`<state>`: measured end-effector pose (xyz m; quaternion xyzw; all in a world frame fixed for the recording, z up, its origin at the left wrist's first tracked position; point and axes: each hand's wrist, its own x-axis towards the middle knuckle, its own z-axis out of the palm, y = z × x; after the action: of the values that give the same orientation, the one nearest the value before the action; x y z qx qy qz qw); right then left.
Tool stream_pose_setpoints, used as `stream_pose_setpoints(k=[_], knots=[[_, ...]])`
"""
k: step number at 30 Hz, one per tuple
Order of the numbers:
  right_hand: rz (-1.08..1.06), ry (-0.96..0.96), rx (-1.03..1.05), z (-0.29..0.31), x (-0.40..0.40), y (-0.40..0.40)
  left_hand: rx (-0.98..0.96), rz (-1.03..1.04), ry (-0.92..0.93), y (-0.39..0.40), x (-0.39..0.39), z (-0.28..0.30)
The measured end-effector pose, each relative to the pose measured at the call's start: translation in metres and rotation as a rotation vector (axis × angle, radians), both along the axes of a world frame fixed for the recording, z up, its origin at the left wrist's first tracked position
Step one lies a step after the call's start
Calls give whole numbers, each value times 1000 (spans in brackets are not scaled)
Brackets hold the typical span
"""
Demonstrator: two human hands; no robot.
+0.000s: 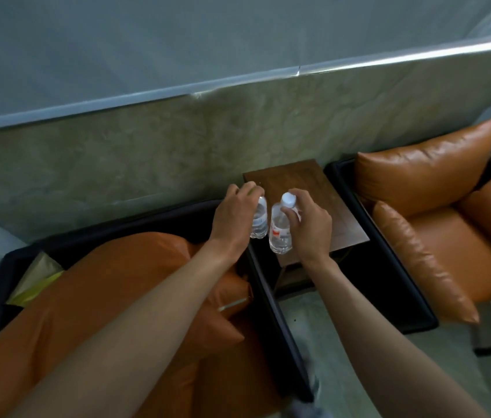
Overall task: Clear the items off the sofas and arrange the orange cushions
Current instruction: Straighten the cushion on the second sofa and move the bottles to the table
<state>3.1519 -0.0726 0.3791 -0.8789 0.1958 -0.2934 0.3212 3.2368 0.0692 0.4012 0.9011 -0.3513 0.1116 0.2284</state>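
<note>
**Between the sofas: two bottles on their way to the table**

Nearest me, the left sofa (135,297) has its orange cushion (111,282) lying askew, with a yellowish item (31,282) tucked at its far corner; both look like work left. My left hand (232,218) grips one water bottle (259,220) from above, my right hand (310,227) pinches the other bottle (280,233) near its cap, both beside the side table (307,182). Beyond, the right sofa (437,224) looks tidy.

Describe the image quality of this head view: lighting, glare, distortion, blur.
Head view: dim, soft light; a glare streak runs along the wall ledge; wide-angle bending curves that ledge and the right sofa; the bottles in the left hand and right hand look slightly soft, labels unreadable.
</note>
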Motion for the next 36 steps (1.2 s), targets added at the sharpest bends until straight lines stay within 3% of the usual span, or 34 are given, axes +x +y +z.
stream_pose_setpoints(k=[19, 36], knots=[[146, 138, 245, -88, 281, -237, 80, 265, 191, -224, 235, -97], [246, 247, 321, -91, 379, -315, 6, 264, 299, -305, 308, -112]])
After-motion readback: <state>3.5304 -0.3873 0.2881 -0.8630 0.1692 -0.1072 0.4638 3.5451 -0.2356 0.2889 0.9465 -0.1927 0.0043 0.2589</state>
